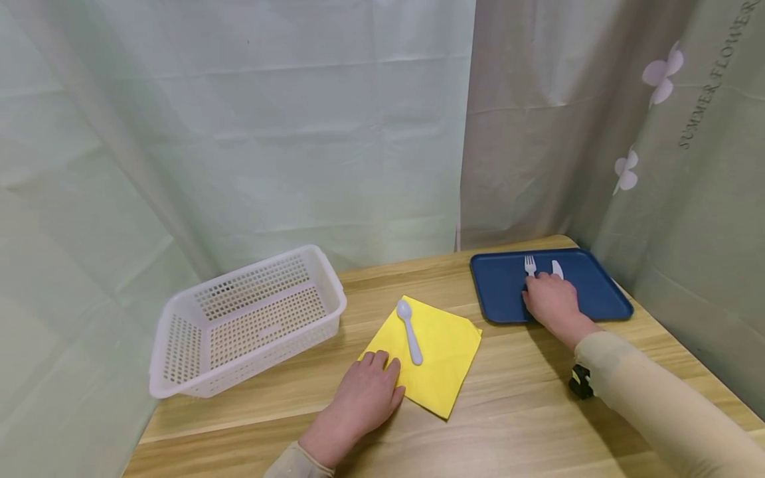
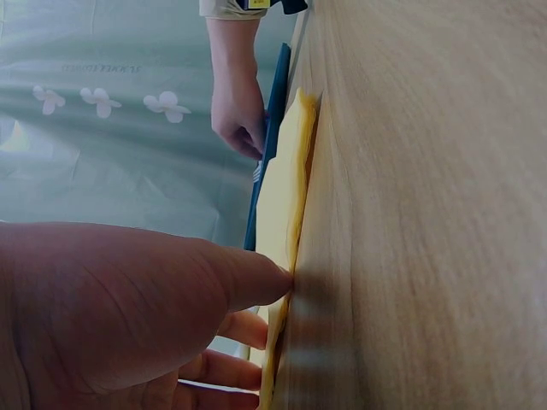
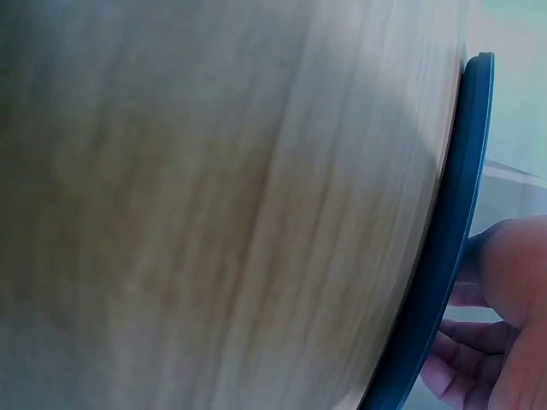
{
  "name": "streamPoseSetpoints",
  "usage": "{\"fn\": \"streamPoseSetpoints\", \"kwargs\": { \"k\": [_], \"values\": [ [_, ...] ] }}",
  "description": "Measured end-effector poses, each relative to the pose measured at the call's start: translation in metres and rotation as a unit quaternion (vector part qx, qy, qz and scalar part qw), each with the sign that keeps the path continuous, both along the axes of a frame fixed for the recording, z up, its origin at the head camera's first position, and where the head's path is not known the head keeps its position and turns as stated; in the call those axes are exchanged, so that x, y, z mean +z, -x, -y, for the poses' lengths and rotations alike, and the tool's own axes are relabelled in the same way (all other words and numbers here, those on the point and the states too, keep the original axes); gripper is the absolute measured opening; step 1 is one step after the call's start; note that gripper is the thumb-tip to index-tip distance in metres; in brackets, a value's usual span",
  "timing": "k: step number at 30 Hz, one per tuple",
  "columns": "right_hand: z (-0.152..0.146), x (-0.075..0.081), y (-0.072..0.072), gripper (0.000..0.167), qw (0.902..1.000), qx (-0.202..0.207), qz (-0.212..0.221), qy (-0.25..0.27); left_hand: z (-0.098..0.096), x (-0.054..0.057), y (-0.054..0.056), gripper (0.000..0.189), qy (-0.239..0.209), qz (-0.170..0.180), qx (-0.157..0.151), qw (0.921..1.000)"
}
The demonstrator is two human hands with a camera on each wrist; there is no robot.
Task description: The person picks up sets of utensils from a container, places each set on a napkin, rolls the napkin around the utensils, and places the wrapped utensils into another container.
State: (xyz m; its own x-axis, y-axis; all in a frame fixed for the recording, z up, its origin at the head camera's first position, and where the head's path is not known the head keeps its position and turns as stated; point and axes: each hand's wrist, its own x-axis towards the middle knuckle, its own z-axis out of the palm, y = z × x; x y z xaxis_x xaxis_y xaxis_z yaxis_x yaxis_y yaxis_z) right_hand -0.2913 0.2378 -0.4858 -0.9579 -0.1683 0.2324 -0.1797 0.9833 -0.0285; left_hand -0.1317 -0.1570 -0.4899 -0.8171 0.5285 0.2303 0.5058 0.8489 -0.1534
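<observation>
My left hand [image 1: 369, 392] rests on the near left corner of a folded yellow napkin [image 1: 445, 345], fingers relaxed; in the left wrist view the thumb lies at the napkin's edge. A white plastic spoon [image 1: 411, 335] lies on the napkin, just beyond those fingertips. At the right, my right hand [image 1: 552, 302] reaches over a blue tray [image 1: 502, 299] with bent fingers. A white fork [image 1: 529, 264] and a white knife [image 1: 557, 268] stick out past it, their handles hidden under the hand. I cannot tell whether the fingers grip the fork.
A white perforated plastic basket [image 1: 331, 325] stands at the left of the wooden table [image 1: 508, 398]. Pale curtains [image 1: 299, 133] hang close behind the table and on both sides. The tray lies near the table's back right corner.
</observation>
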Motion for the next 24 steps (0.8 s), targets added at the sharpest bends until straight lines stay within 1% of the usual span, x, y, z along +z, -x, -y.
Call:
{"fn": "streamPoseSetpoints", "kwargs": {
  "k": [5,13,20,24],
  "values": [
    [-0.0001,-0.0005,0.0003,0.023,0.9999,0.005,0.004,0.014,-0.0004,0.0007,-0.0006,0.042,0.004,-0.001,0.002,1.0],
    [0.0005,0.0004,0.0001,0.022,0.9995,0.019,-0.002,0.023,-0.0001,0.0003,-0.0004,0.042,0.004,-0.008,0.0,1.0],
    [-0.0006,0.0003,0.0011,0.016,0.999,0.03,-0.008,0.034,0.0001,0.0002,0.0004,0.041,0.001,-0.008,-0.002,1.0],
    [-0.0001,0.0001,0.0014,0.016,0.9986,0.032,-0.007,0.042,-0.0001,0.0009,-0.0001,0.04,0.002,-0.005,-0.003,1.0]
  ]
}}
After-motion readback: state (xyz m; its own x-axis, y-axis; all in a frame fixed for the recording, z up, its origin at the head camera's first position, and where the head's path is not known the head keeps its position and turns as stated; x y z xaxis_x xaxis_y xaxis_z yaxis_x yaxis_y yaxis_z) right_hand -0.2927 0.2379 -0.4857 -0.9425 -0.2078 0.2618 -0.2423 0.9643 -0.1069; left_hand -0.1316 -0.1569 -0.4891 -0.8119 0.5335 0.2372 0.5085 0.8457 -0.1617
